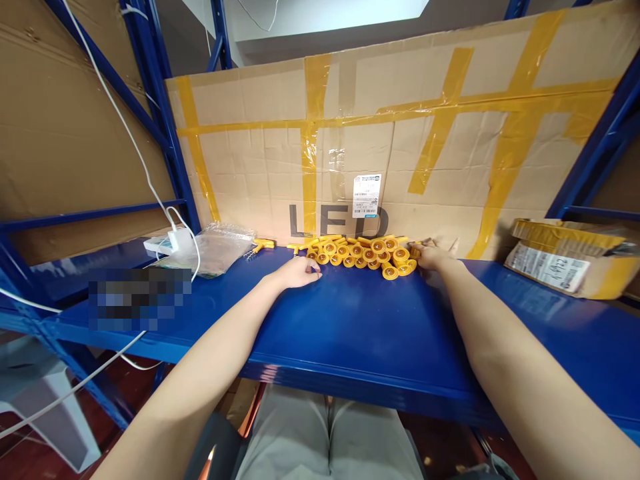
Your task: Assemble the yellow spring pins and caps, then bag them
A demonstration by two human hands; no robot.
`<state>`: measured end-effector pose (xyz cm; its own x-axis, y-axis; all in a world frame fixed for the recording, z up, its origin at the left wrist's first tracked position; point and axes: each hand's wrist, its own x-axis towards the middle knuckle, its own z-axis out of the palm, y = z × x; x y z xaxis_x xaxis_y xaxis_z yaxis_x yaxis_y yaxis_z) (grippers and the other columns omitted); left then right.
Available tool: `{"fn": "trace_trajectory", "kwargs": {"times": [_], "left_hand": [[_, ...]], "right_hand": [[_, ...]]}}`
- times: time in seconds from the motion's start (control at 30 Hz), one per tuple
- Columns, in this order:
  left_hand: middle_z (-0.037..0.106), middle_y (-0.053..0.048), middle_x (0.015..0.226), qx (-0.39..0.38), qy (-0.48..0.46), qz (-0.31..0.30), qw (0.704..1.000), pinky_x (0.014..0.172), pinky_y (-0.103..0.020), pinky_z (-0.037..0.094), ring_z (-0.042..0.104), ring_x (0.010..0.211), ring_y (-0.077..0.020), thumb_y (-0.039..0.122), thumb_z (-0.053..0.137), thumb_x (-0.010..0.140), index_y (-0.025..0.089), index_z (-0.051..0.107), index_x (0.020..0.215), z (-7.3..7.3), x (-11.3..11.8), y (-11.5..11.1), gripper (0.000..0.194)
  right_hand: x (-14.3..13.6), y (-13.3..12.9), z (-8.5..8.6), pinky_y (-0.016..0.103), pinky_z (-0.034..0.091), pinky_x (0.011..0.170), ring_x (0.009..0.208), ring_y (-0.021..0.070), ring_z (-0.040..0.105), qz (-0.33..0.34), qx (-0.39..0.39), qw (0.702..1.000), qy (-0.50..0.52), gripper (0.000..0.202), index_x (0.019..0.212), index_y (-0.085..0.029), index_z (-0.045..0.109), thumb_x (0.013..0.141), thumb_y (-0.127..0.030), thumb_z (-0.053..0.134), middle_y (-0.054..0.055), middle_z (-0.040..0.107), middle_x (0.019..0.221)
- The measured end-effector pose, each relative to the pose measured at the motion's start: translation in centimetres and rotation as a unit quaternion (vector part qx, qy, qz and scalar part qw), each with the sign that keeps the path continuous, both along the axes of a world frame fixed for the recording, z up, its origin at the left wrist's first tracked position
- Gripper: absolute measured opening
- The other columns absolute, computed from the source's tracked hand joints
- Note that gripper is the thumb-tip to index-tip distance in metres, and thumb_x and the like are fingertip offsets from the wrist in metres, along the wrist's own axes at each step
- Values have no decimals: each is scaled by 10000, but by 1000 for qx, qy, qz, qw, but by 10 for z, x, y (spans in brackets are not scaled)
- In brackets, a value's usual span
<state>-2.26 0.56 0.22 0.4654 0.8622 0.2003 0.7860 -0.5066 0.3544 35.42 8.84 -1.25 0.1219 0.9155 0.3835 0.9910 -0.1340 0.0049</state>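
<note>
A pile of small yellow pieces [369, 255] with round, cup-like ends and short stems lies on the blue shelf against the cardboard; their exact kind I cannot make out. My left hand [299, 272] rests at the pile's left front edge, its fingers loosely curved and a small gap showing by the thumb. At the right end is my right hand [434, 255], some fingers spread against the cardboard and others touching or very near the pile. Neither hand visibly holds a piece. A few yellow pieces with metallic ends [263, 245] lie apart on the left.
A large taped cardboard sheet [260, 167] stands behind the blue shelf [350, 327]. At left are a clear plastic bag [225, 245], a white plug [180, 240] with cables and a blurred dark object [140, 297]. A taped carton [570, 260] sits at right.
</note>
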Motion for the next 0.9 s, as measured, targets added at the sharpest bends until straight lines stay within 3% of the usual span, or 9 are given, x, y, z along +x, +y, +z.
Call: {"fn": "trace_trajectory", "kwargs": {"times": [0.13,0.33,0.5,0.6,0.7,0.8,0.9], "left_hand": [[697,-57,819,8,-3,0,1000,681,-270,484,625,666,-176,392,531,797,137,699,995,0,0,0,364],[698,-54,831,6,-4,0,1000,700,-270,490,630,679,-176,395,535,796,145,700,993,0,-1,0,358],[698,-61,832,18,5,-7,1000,685,-271,483,631,697,-184,400,531,795,137,701,996,-1,-1,2,372],[697,-64,827,17,-1,-4,1000,660,-272,483,630,681,-185,416,526,793,137,702,993,-3,0,2,385],[701,-60,826,28,3,2,1000,671,-272,490,637,695,-189,415,522,790,148,703,991,-2,0,0,380],[711,-70,870,35,40,63,997,751,-301,498,655,796,-223,367,534,779,175,707,948,3,-6,2,308],[690,-128,1057,27,82,190,978,863,-365,481,633,997,-294,256,550,752,176,696,948,9,-21,10,257]], "right_hand": [[-2,7,-3,763,57,989,1357,383,326,-7,-56,998,2,408,1201,-284,635,820,-261,491,170,533,1343],[-12,-3,-2,683,72,1036,1398,316,266,-32,-72,996,-31,340,1127,-218,674,883,-238,438,169,560,1308],[-8,-18,-8,709,-11,1040,1406,307,233,15,39,998,-44,424,1296,-231,550,929,-280,344,151,505,1375],[-5,-25,-11,713,28,1038,1350,331,313,49,105,993,-32,438,1311,-212,523,926,-288,329,186,485,1370],[-4,-29,-11,707,70,1040,1233,343,434,70,145,987,8,447,1289,-185,525,915,-321,322,194,549,1238],[-6,-25,-5,680,99,1048,1124,329,511,41,190,976,96,432,1241,-173,533,887,-327,341,179,562,1136],[-12,-20,7,666,126,1040,1087,309,530,-14,251,945,212,384,1181,-195,516,842,-281,358,161,553,1126]]}}
